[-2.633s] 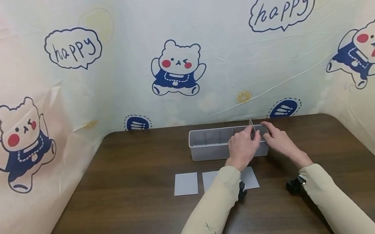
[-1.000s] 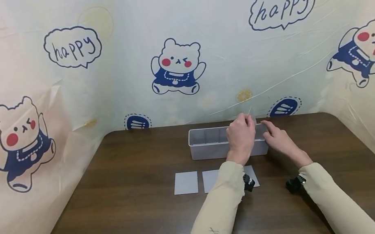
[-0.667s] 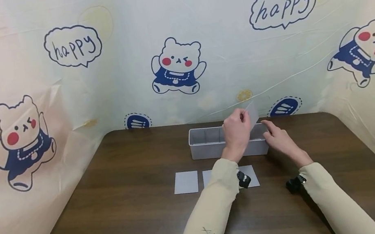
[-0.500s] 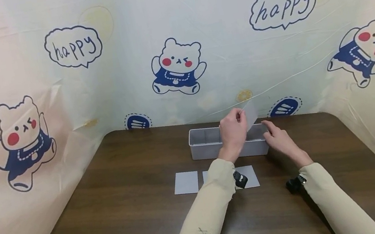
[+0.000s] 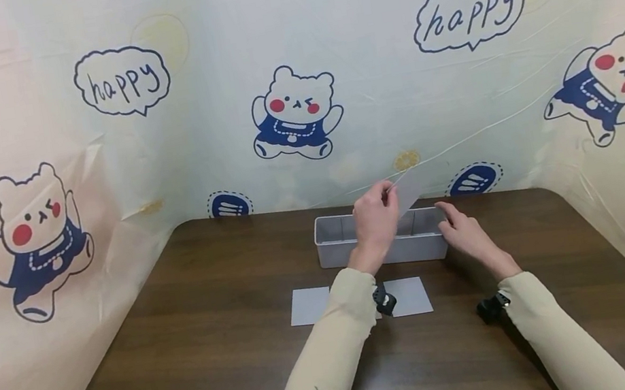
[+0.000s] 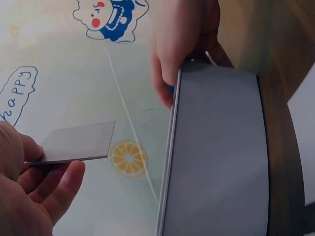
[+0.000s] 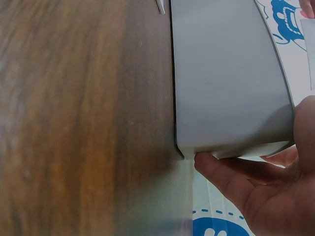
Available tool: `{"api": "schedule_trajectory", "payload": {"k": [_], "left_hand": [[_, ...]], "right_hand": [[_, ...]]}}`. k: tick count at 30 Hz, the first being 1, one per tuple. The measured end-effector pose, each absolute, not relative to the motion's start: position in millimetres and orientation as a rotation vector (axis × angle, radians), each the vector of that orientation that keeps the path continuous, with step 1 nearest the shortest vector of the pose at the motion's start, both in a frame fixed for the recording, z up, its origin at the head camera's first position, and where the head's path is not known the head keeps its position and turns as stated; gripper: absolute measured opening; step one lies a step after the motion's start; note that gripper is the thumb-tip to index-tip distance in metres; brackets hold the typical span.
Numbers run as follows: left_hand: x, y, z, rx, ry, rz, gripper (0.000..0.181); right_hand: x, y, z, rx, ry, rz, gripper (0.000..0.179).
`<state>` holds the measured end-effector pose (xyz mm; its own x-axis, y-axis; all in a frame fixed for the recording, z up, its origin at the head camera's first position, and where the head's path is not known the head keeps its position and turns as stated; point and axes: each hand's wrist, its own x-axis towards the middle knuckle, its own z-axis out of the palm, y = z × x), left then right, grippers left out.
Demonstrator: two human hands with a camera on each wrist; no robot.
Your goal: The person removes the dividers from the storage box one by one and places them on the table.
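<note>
My left hand pinches a thin grey divider panel by one edge, raised above a long grey divided box. In the left wrist view the panel lies tilted between thumb and fingers, apart from the box. My right hand grips the box's right end, with fingertips at the rim; the right wrist view shows its fingers against the end wall. Inside the box, upright dividers stand in the part that shows, while my left hand covers its middle.
Flat pale panels lie in front of the box: one at the left, one at the right, and one mostly hidden under the left forearm. The wooden table meets a printed curtain at the back.
My left hand has lifted the divider panel out of the box's right part and carried it up and leftward. My right hand has stayed at the box's end.
</note>
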<state>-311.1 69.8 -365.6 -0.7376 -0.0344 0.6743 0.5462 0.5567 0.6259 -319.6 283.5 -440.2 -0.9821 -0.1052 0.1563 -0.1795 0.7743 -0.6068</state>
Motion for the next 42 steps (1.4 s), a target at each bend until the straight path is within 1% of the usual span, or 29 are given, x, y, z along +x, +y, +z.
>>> {"api": "schedule_trajectory", "payload": {"k": [16,25,34,42], "left_hand": [[-305.5,35.3,-357.0,-0.390,-2.158,-1.235,0.012],[-296.0,16.9,-353.4,-0.388,-2.193,-1.389,0.018],[-292.1,-1.5,-355.8,-0.350,-2.212,-1.503,0.019],[-293.5,-14.6,-363.6,-0.309,-2.251,-1.478,0.019]], "right_hand": [[-320.0,283.8,-441.5,0.215,-2.858,0.992,0.052],[-321.7,283.3,-442.5,0.218,-2.859,0.981,0.052],[-321.4,284.1,-441.9,0.227,-2.866,0.986,0.052],[-320.4,283.3,-440.9,0.222,-2.867,1.015,0.053]]}}
